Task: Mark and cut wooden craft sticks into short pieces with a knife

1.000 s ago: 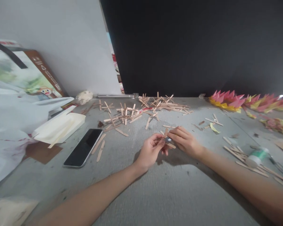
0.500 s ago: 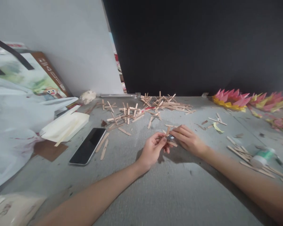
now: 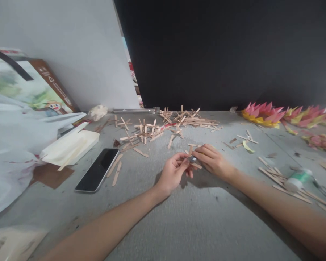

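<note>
My left hand (image 3: 174, 173) is closed around crossed wooden craft sticks (image 3: 196, 165), pinched between thumb and fingers just above the table. One stick points up and another sticks out to the right. My right hand (image 3: 214, 161) is closed on a small tool with a flat grey metal end (image 3: 192, 158) and a bit of yellow near the fingers. That metal end lies against the sticks by my left thumb. Most of the tool is hidden in my right hand, so its kind cannot be made out.
Joined and loose craft sticks (image 3: 145, 132) lie heaped at the back. On the left are a phone (image 3: 97, 170), a paper tray (image 3: 85, 145) and a plastic bag (image 3: 13, 145). A white-green bottle (image 3: 299, 180) lies among sticks on the right, with pink-yellow folded paper pieces (image 3: 263, 114) behind.
The whole scene has shifted slightly left as the camera turned. Both hands keep nearly the same pose and grip, with the grey metal end still at the sticks.
</note>
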Demonstrator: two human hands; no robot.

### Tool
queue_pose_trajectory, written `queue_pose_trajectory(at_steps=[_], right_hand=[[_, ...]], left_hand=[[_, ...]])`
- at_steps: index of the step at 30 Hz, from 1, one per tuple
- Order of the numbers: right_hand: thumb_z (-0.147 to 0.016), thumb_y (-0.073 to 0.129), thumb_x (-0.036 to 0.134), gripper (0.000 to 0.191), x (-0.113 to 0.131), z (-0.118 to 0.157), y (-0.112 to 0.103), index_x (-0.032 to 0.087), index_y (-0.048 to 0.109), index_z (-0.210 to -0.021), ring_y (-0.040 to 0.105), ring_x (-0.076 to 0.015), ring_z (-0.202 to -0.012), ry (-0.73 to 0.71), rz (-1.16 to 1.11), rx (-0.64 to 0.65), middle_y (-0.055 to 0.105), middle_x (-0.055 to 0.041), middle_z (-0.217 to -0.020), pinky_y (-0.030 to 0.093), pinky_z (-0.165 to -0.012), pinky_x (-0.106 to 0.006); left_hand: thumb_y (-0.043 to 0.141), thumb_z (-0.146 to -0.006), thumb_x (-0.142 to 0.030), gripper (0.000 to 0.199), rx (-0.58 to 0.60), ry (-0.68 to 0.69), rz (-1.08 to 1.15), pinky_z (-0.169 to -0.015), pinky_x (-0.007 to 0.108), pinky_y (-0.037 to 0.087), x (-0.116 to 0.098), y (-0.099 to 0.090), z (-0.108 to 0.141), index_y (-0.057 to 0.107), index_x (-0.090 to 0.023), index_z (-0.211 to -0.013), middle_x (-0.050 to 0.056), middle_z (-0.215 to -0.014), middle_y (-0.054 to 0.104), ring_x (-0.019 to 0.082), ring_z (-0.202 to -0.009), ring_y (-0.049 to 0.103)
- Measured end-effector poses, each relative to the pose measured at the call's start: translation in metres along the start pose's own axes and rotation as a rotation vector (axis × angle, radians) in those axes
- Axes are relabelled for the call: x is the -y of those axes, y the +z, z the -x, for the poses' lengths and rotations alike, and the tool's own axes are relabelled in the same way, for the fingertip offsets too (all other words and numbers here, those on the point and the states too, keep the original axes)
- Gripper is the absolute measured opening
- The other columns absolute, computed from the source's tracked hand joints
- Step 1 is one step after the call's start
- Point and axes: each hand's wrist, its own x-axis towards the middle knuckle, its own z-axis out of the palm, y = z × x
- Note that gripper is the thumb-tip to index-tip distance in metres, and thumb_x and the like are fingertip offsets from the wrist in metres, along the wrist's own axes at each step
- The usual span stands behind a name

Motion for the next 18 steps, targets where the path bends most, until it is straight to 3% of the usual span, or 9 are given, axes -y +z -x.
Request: queue_pose_trajectory(at_steps=[18], right_hand=[[-0.11, 0.043, 0.018, 0.032, 0.0006, -0.0024, 0.0001, 0.018, 0.06, -0.137, 0.061, -0.0263, -0.095, 0.025, -0.028, 0.007, 0.07, -0.0141, -0.109, 0.054, -0.083, -0.042]], left_hand=[[0.076, -0.091, -0.057, 0.044, -0.024, 0.019, -0.029, -0.058, 0.025, 0.047, -0.0005, -0.0022, -0.0003, 0.061, -0.017, -0.101, 0.005, -0.078, 0.076, 0.012, -0.054, 0.063]])
